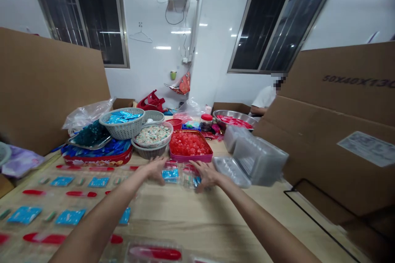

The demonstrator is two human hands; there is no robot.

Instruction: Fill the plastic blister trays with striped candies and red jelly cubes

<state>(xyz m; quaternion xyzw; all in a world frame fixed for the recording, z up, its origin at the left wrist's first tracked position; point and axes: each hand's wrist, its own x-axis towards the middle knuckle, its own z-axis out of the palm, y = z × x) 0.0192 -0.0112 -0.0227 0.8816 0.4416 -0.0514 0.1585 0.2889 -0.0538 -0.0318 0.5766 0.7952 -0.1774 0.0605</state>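
Observation:
My left hand (pixel 156 169) has its fingers apart at the left end of a clear tray holding a blue packet (pixel 170 175). My right hand (pixel 206 174) spans the right end of another clear plastic tray (pixel 187 177), fingers at its far edge and thumb at the near one. A blue packet in that tray is partly covered by the hand. Just beyond both hands stands a pink-rimmed tin (pixel 191 158) full of small red packets (pixel 189 143). Left of my arms, rows of filled clear trays carry blue packets (pixel 98 182) and long red items (pixel 80 194).
Stacked clear trays (pixel 259 160) stand on the right beside a large cardboard box (pixel 333 131). Behind my left hand are baskets (pixel 126 130) of blue packets and small wrapped pieces (pixel 153 134). A steel bowl (pixel 219 112) sits farther back, near a person in white (pixel 264 98).

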